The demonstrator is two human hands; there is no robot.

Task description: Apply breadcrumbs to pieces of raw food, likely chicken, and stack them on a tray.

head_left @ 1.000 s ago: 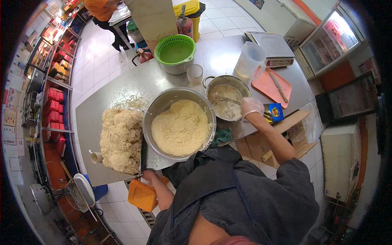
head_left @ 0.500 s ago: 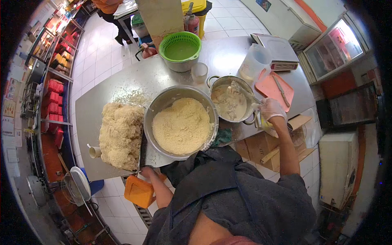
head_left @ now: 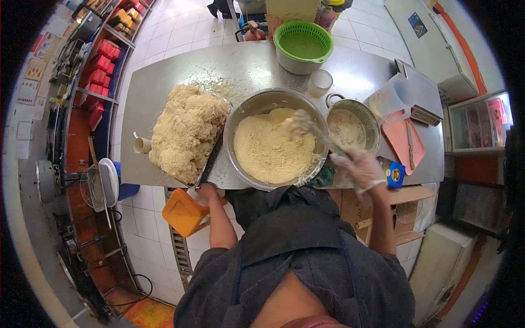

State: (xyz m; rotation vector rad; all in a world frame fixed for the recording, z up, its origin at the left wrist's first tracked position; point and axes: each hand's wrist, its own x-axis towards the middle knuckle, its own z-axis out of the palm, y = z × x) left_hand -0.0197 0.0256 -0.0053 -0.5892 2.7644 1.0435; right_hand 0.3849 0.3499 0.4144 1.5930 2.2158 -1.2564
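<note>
My right hand [head_left: 358, 170], in a clear plastic glove, grips a long metal utensil [head_left: 324, 138] whose head is blurred. Pale wet pieces [head_left: 298, 123] ride on its head, above the right side of a large metal bowl [head_left: 236, 164] of yellowish crumbs [head_left: 268, 150]. Right of the bowl stands a metal pot [head_left: 377, 134] with whitish liquid and pieces in it. At the table's front edge, my bare left hand [head_left: 205, 192] is beside the corner of a tray [head_left: 216, 154] heaped with coarse crumbs [head_left: 186, 131]. The fingers of that hand are mostly hidden.
An orange container [head_left: 185, 212] is below the table edge, near my left forearm. Behind the bowl stand a green basket in a tub [head_left: 303, 46] and a cup [head_left: 320, 83]. A clear jug [head_left: 389, 97] and a pink board [head_left: 402, 147] with a knife [head_left: 410, 145] lie rightward.
My right hand has brought the utensil leftward from the pot to over the crumb bowl, carrying wet pieces. My left hand stays by the tray corner. The view has shifted.
</note>
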